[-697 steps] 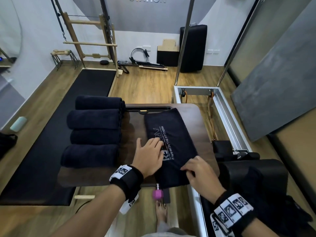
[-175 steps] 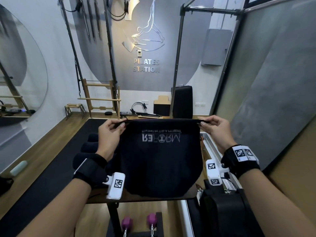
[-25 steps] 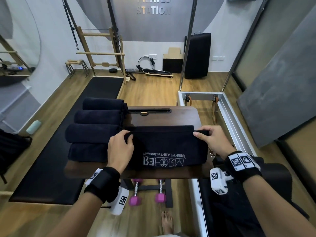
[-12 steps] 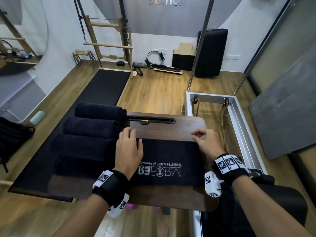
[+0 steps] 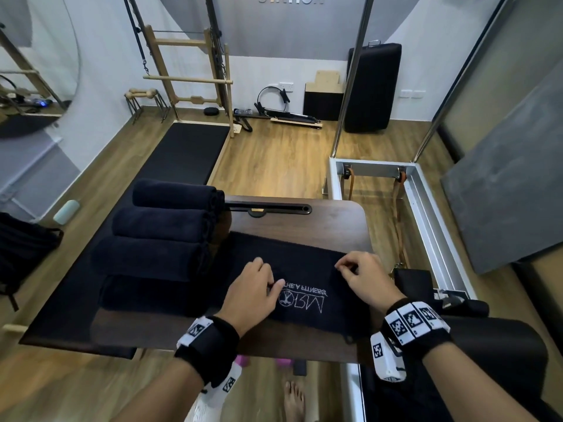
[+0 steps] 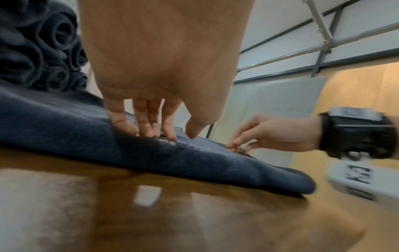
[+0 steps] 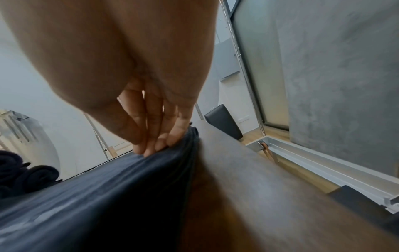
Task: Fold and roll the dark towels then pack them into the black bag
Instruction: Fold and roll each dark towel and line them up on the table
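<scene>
Head view: a dark towel (image 5: 304, 287) with white embroidered lettering lies flat on the dark wooden table (image 5: 335, 217), folded into a band. The left hand (image 5: 253, 293) sits on the cloth with fingers curled down, tips on the fabric just left of the lettering; the right hand (image 5: 365, 281) works the band's right end, thumb and forefinger closed on the edge there. Left of the left hand, four rolled towels (image 5: 161, 239) lie side by side, kept clear of the working patch. A black bag (image 5: 21, 248) sits on the floor well beyond the rolls, out of reach of both hands. Left wrist view: the left fingertips (image 6: 166, 134) press the top layer, thumb apart from them, nothing enclosed; likely pinning the fold so it does not slide. Rolled ends (image 6: 54, 34) stack up behind the hand. Right wrist view: the right fingers (image 7: 155, 141) pinch a bunched edge of the layered cloth, lifted slightly off the table. Judgement: folding step in hand, one hand anchoring, the other drawing the edge; rolling and packing not yet begun for this towel.
</scene>
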The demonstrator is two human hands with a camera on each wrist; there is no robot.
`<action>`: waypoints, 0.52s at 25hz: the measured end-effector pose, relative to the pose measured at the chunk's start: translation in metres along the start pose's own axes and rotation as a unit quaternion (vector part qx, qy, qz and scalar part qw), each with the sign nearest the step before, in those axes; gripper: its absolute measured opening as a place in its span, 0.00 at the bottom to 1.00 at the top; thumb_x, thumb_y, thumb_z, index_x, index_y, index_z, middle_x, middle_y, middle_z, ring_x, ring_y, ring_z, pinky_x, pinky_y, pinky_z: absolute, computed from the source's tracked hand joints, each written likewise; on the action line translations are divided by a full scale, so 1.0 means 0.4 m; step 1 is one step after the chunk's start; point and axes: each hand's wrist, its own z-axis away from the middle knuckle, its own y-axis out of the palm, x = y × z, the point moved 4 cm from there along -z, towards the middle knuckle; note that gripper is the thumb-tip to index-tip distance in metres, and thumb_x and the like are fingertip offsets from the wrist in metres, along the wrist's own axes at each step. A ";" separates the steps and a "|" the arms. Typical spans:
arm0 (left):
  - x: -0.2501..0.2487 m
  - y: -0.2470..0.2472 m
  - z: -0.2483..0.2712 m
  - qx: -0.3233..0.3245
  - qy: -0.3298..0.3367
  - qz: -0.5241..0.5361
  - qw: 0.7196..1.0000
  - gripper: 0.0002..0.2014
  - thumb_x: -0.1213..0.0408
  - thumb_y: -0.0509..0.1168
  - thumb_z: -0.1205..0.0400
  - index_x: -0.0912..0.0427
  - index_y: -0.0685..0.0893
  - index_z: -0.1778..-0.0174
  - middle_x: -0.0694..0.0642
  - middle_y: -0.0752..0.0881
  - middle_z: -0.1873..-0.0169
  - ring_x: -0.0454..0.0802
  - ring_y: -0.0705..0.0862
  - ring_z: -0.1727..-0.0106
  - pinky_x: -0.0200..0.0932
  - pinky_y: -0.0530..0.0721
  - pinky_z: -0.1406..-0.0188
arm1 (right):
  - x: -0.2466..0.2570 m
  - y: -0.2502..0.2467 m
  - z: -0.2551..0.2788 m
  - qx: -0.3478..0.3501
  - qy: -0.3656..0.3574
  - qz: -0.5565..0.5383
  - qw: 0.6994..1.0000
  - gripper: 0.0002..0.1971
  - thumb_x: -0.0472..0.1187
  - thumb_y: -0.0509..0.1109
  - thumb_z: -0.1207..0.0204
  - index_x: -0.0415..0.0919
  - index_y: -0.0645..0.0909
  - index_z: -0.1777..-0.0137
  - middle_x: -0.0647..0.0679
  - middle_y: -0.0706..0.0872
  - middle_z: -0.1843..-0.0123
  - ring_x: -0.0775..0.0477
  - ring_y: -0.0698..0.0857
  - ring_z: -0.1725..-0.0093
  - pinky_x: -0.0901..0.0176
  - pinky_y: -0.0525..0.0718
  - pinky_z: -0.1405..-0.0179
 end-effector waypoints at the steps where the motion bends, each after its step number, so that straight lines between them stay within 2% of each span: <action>1: 0.009 -0.006 -0.010 0.002 0.016 -0.006 1.000 0.14 0.46 0.63 0.09 0.53 0.77 0.52 0.47 0.75 0.50 0.48 0.79 0.47 0.49 0.81 0.49 | 0.000 0.004 0.034 -0.005 0.002 0.010 1.000 0.07 0.36 0.73 0.18 0.43 0.93 0.49 0.52 0.92 0.52 0.53 0.87 0.49 0.57 0.84 0.43; 3: 0.022 -0.014 -0.035 0.017 0.041 -0.053 0.998 0.13 0.45 0.61 0.09 0.51 0.79 0.41 0.46 0.77 0.40 0.50 0.79 0.35 0.52 0.78 0.36 | 0.011 0.017 0.108 -0.014 -0.017 0.042 0.999 0.06 0.36 0.73 0.19 0.44 0.93 0.50 0.53 0.91 0.54 0.51 0.87 0.51 0.56 0.84 0.46; 4: 0.025 -0.011 -0.047 0.039 0.046 -0.068 0.996 0.15 0.45 0.60 0.08 0.50 0.78 0.33 0.46 0.77 0.29 0.51 0.76 0.24 0.56 0.73 0.24 | 0.022 0.029 0.144 -0.014 -0.034 0.059 0.998 0.06 0.37 0.73 0.20 0.45 0.92 0.51 0.53 0.90 0.55 0.51 0.87 0.52 0.57 0.83 0.48; 5: 0.023 -0.005 -0.051 0.071 0.045 -0.073 0.994 0.20 0.45 0.58 0.08 0.49 0.75 0.23 0.46 0.70 0.17 0.53 0.65 0.13 0.62 0.62 0.14 | 0.041 0.046 0.183 -0.005 -0.051 0.073 0.996 0.07 0.38 0.72 0.22 0.47 0.92 0.52 0.54 0.89 0.56 0.51 0.86 0.53 0.57 0.82 0.50; 6: 0.017 0.005 -0.049 0.100 0.044 -0.075 0.991 0.24 0.46 0.55 0.06 0.48 0.69 0.14 0.46 0.60 0.09 0.52 0.53 0.07 0.68 0.51 0.10 | 0.061 0.070 0.219 0.013 -0.066 0.077 0.995 0.07 0.40 0.71 0.22 0.49 0.91 0.52 0.56 0.87 0.56 0.52 0.85 0.52 0.57 0.82 0.50; 7: 0.009 0.017 -0.038 0.114 0.046 -0.083 0.989 0.27 0.47 0.53 0.05 0.46 0.62 0.09 0.44 0.50 0.07 0.52 0.43 0.06 0.72 0.43 0.10 | 0.081 0.097 0.254 0.038 -0.084 0.073 0.993 0.08 0.42 0.70 0.22 0.51 0.91 0.51 0.58 0.86 0.55 0.54 0.84 0.51 0.57 0.82 0.49; 8: 0.001 0.029 -0.020 0.112 0.052 -0.093 0.988 0.28 0.48 0.51 0.05 0.46 0.57 0.07 0.44 0.46 0.06 0.51 0.39 0.06 0.74 0.41 0.11 | 0.097 0.126 0.285 0.064 -0.104 0.065 0.990 0.09 0.43 0.70 0.22 0.51 0.91 0.48 0.59 0.85 0.53 0.55 0.82 0.49 0.58 0.81 0.48; 10: -0.011 0.053 0.032 0.091 0.070 -0.099 0.988 0.29 0.49 0.49 0.04 0.47 0.54 0.06 0.47 0.45 0.06 0.49 0.37 0.06 0.74 0.42 0.10 | 0.112 0.171 0.334 0.090 -0.133 0.065 0.985 0.11 0.45 0.70 0.19 0.51 0.90 0.40 0.59 0.83 0.48 0.56 0.80 0.44 0.58 0.80 0.43; 13: -0.007 0.093 0.134 0.072 0.091 -0.073 0.991 0.32 0.42 0.48 0.05 0.48 0.51 0.05 0.46 0.44 0.06 0.44 0.35 0.07 0.71 0.45 0.09 | 0.103 0.191 0.381 0.063 -0.151 0.081 0.983 0.16 0.51 0.71 0.17 0.51 0.87 0.32 0.56 0.80 0.40 0.54 0.78 0.37 0.55 0.79 0.37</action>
